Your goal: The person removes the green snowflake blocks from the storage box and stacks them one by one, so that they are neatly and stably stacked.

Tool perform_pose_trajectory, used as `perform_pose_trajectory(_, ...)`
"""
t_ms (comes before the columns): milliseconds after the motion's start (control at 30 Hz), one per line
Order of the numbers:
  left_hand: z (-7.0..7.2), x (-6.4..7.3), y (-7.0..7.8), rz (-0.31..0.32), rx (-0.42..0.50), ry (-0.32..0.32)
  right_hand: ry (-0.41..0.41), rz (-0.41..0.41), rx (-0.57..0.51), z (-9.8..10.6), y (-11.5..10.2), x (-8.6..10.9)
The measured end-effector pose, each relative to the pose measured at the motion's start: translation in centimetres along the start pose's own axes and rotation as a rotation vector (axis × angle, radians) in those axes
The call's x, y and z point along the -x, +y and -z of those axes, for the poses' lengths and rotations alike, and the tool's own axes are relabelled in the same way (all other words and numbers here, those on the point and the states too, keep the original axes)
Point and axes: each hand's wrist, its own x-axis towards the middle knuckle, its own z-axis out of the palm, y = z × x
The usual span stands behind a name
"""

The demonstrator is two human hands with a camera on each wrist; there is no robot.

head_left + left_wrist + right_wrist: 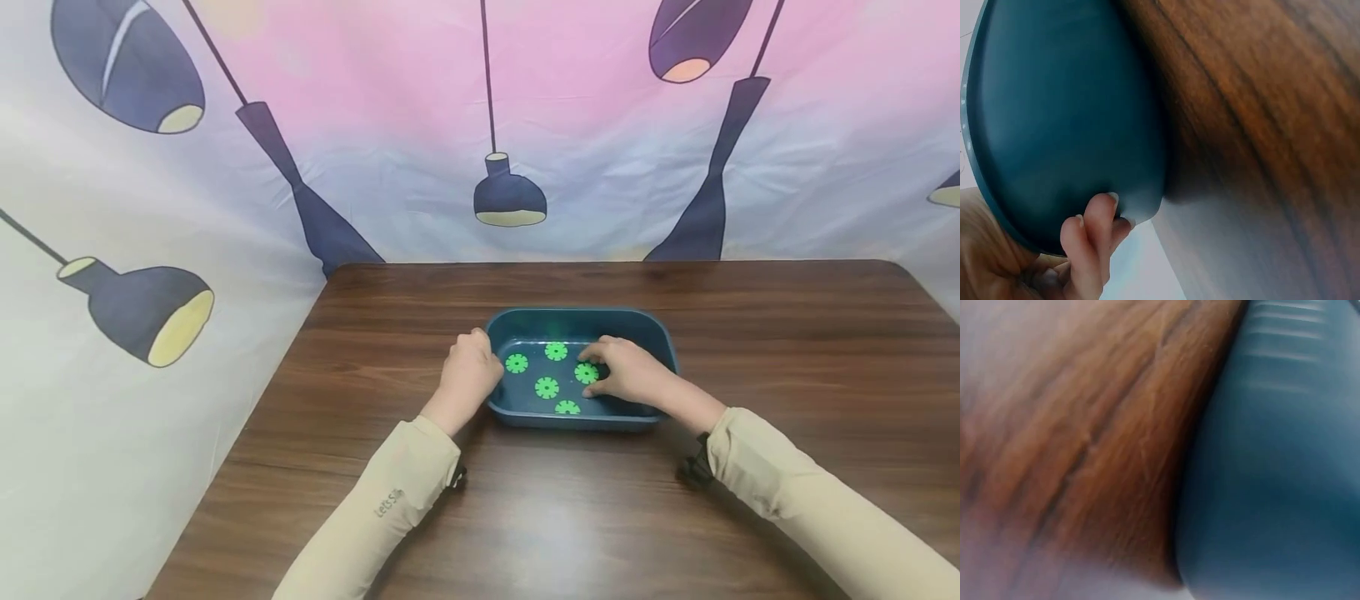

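A dark blue-green plastic basin (577, 421) rests on the table, with several flat bright green notched discs (547, 387) spread over its bottom. My left hand (471, 371) grips the basin's left rim; in the left wrist view its curled fingers (1099, 215) press against the outer wall. Over the right side of the basin reaches my right hand (626, 371), thumb and fingers spread apart around one green disc (587, 372). A gap shows between fingertips and disc. The right wrist view holds only the basin's outer wall (1272, 475) and wood, with that hand out of sight.
The brown wood-grain table (360, 367) extends around the basin on all sides. Behind it hangs a cloth backdrop (420, 192) printed with lamps. Dark wrist straps show at both cuffs.
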Motion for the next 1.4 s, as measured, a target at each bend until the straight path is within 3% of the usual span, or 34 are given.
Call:
perform_pose_trajectory(133,-0.3,-0.1,0.4,-0.012,-0.031,0.019,0.027,-0.015,0.013,-0.1,0.2,0.2)
perform_pose_trajectory(467,0.0,0.3,0.2,0.010,-0.020,0.014,0.005,-0.031,-0.001,-0.6,-0.3,0.0)
perform_pose_trajectory(700,0.3,0.2,0.5,-0.015,-0.036,0.040,0.085,0.024,0.027,-0.4,-0.5,-0.1)
perform_pose_trajectory(933,0.0,0.0,0.5,0.004,-0.037,0.027,0.078,0.120,0.015,-0.1,0.0,-0.2)
perform_pose_trajectory(1033,-0.1,0.0,0.6,0.020,-0.035,0.015,0.131,0.163,0.008,0.8,0.2,0.5)
perform_pose_trajectory(1200,0.0,0.1,0.8,0.024,-0.028,0.020,0.288,0.208,-0.009,2.7,1.2,2.6)
perform_pose_trajectory(1400,0.0,0.2,0.7,0.034,-0.021,0.016,0.443,0.190,0.030,4.9,3.6,5.4)
